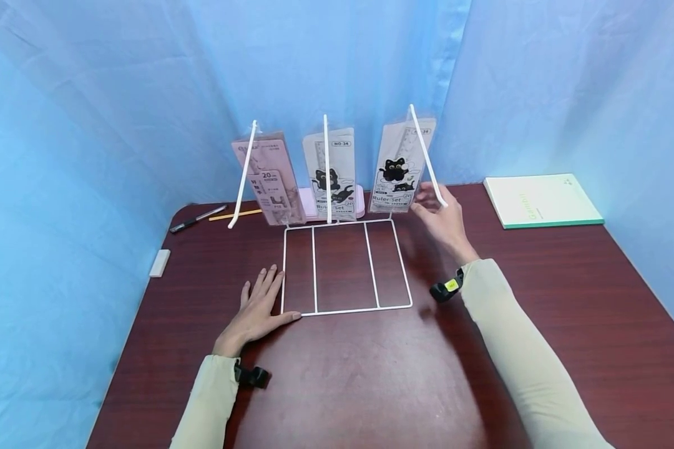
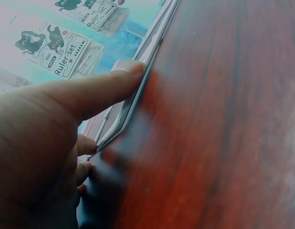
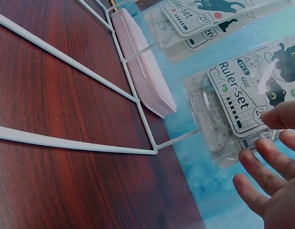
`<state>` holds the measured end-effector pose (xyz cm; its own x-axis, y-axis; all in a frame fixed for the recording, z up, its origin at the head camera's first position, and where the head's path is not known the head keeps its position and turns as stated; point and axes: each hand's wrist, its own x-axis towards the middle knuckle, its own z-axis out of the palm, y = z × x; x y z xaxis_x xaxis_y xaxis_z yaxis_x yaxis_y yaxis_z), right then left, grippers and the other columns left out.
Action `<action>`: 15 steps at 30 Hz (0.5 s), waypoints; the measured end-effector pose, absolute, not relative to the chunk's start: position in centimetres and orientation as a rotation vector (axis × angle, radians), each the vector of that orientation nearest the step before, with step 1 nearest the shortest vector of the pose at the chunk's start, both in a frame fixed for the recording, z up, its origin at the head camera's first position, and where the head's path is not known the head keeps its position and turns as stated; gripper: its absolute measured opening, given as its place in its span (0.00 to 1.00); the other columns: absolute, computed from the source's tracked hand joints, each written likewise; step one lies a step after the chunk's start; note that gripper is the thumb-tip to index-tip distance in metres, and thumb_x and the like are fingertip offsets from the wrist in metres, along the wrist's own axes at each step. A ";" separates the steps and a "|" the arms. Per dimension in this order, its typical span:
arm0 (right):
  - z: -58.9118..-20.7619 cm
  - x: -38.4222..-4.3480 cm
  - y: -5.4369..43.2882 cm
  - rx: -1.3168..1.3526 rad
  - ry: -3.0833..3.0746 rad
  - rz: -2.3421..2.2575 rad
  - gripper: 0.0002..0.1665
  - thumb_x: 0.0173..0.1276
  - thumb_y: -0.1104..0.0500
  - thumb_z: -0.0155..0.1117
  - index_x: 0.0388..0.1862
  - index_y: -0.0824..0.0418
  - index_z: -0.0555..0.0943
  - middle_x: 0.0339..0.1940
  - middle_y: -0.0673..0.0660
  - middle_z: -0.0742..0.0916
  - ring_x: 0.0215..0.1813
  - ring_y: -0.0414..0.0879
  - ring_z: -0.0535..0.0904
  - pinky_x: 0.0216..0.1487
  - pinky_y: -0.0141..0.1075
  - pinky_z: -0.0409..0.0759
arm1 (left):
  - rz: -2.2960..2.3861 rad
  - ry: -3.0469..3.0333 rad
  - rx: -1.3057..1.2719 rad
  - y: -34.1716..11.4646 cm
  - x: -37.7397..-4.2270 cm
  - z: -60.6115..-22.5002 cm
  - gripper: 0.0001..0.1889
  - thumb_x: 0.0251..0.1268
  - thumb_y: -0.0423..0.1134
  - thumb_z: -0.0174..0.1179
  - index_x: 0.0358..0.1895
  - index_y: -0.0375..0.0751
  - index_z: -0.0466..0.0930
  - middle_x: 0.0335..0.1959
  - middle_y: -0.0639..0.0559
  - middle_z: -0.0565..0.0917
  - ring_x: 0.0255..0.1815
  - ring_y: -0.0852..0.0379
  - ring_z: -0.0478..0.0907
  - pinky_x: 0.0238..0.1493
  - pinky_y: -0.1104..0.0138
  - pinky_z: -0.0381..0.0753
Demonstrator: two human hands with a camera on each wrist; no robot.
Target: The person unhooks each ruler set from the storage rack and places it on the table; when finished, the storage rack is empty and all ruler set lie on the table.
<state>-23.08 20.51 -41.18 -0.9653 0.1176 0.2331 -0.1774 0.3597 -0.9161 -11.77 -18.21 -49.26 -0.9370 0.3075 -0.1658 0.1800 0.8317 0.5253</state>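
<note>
A white wire rack (image 1: pixel 347 310) stands on the table, with three long prongs reaching forward from its top. My left hand (image 1: pixel 258 312) rests flat at the front left corner of its base, the thumb (image 2: pixel 116 81) lying over the front wire. From the right prong hangs a ruler set (image 1: pixel 394 174) in a clear bag, its card printed with black cats. Just beside its lower right edge is my right hand (image 1: pixel 440 215), fingers spread and loosely bent, thumb close to the card. Another cat ruler set (image 1: pixel 337 149) hangs in the middle, and a pink ruler set (image 1: pixel 272 181) on the left.
Behind the rack lies a pink case (image 3: pixel 142 67). To the left are a black pen (image 1: pixel 196 219), a yellow pencil (image 1: pixel 236 214) and a white eraser (image 1: pixel 160 263). A pale green notebook (image 1: pixel 542 199) sits at the back right. Blue curtains (image 1: pixel 337 56) enclose the table's back and sides.
</note>
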 end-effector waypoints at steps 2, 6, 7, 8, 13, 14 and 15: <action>-40.6 -22.6 20.2 0.068 -2.343 1.670 0.25 0.64 0.73 0.64 0.60 0.77 0.74 0.47 0.71 0.84 0.44 0.40 0.81 0.49 0.18 0.78 | 0.759 2.776 0.375 -18.2 -11.7 -49.3 0.55 0.60 0.64 0.64 0.82 0.44 0.44 0.85 0.43 0.41 0.86 0.41 0.33 0.79 0.37 0.30; -40.8 -22.3 20.0 0.089 -2.320 1.715 0.23 0.64 0.71 0.65 0.57 0.79 0.75 0.45 0.72 0.84 0.40 0.33 0.81 0.47 0.19 0.79 | 0.763 2.784 0.382 -18.3 -11.7 -49.3 0.55 0.60 0.63 0.65 0.82 0.44 0.44 0.85 0.43 0.42 0.86 0.41 0.34 0.79 0.37 0.30; -41.0 -22.3 20.0 0.093 -2.315 1.727 0.23 0.64 0.71 0.66 0.57 0.79 0.75 0.46 0.74 0.84 0.39 0.31 0.81 0.46 0.18 0.79 | 0.764 2.784 0.384 -18.3 -11.7 -49.3 0.55 0.60 0.63 0.65 0.82 0.44 0.44 0.85 0.43 0.42 0.86 0.41 0.34 0.79 0.37 0.30; -41.2 -22.4 20.1 0.101 -2.312 1.738 0.23 0.64 0.70 0.66 0.56 0.79 0.76 0.47 0.75 0.84 0.39 0.30 0.81 0.46 0.19 0.79 | 0.764 2.785 0.385 -18.3 -11.7 -49.3 0.55 0.60 0.63 0.65 0.82 0.44 0.45 0.85 0.43 0.42 0.86 0.41 0.34 0.79 0.37 0.30; -43.1 -23.4 20.2 0.039 -2.329 1.773 0.23 0.65 0.68 0.68 0.58 0.77 0.77 0.54 0.77 0.84 0.40 0.28 0.81 0.46 0.18 0.78 | 0.765 2.790 0.390 -18.3 -11.7 -49.5 0.54 0.60 0.63 0.64 0.82 0.44 0.45 0.85 0.43 0.42 0.86 0.41 0.34 0.79 0.37 0.31; -43.7 -23.8 20.3 0.028 -2.330 1.772 0.24 0.66 0.67 0.68 0.58 0.76 0.76 0.54 0.76 0.84 0.40 0.27 0.80 0.46 0.18 0.78 | 0.765 2.791 0.390 -18.3 -11.7 -49.5 0.54 0.60 0.63 0.64 0.82 0.44 0.45 0.85 0.43 0.42 0.86 0.41 0.34 0.79 0.37 0.31; -44.2 -24.1 20.3 0.013 -2.330 1.771 0.24 0.66 0.67 0.69 0.58 0.75 0.76 0.54 0.76 0.84 0.40 0.27 0.80 0.47 0.17 0.77 | 0.765 2.792 0.390 -18.3 -11.7 -49.6 0.54 0.60 0.63 0.64 0.82 0.44 0.45 0.85 0.43 0.42 0.86 0.41 0.35 0.79 0.37 0.31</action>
<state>-24.09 20.28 -44.20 -0.9769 0.1223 0.1750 -0.1358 0.2763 -0.9514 -11.71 -18.32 -49.56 -0.9404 0.3098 -0.1401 0.1951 0.8290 0.5241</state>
